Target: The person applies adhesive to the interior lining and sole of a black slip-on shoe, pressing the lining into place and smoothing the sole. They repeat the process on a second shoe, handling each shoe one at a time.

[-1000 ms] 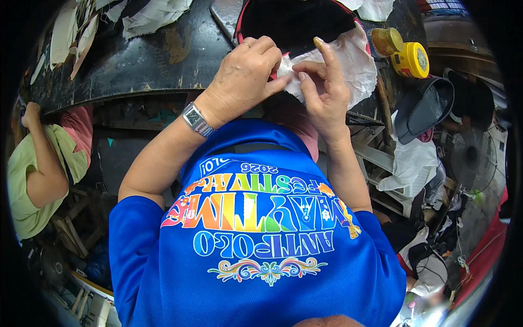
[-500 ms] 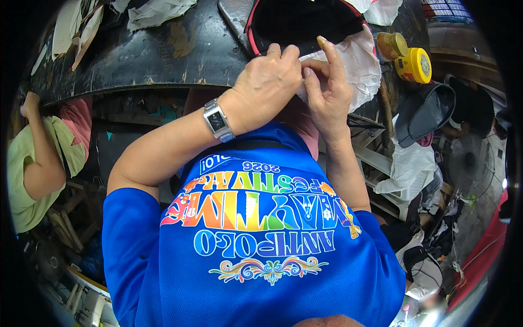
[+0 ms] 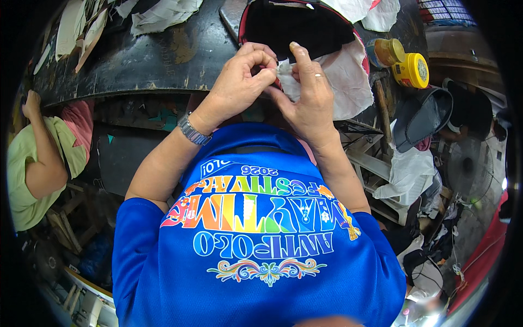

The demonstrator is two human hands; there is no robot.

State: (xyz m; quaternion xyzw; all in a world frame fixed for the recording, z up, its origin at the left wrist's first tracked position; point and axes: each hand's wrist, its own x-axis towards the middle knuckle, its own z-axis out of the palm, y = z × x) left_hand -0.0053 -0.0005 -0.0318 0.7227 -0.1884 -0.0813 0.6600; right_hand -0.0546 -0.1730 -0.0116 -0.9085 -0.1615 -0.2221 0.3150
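Observation:
At the table's near edge lies a curved black piece with red edging (image 3: 305, 27), with crumpled white lining (image 3: 348, 82) spread along its right side. My left hand (image 3: 242, 76) is closed, its thumb and fingertips pinching the piece's near edge where a bit of white lining shows. Close beside it, my right hand (image 3: 310, 95) holds the same edge; its thumb lies under the lining, and a finger with a yellowish tip points up and away. The exact grip of the right fingers is partly hidden behind the hand. What the piece belongs to cannot be made out.
On the dark table (image 3: 136, 60), a brownish jar (image 3: 388, 52) and a yellow tub (image 3: 412, 71) stand at the right. White scraps (image 3: 166, 16) lie at the back left. A black moulded piece (image 3: 422, 120) sits right. Another person's arm (image 3: 46, 158) shows far left.
Both hands have shifted left along the near edge, and the left wrist has turned. A bit of white lining now shows between the hands. The black piece has moved slightly left.

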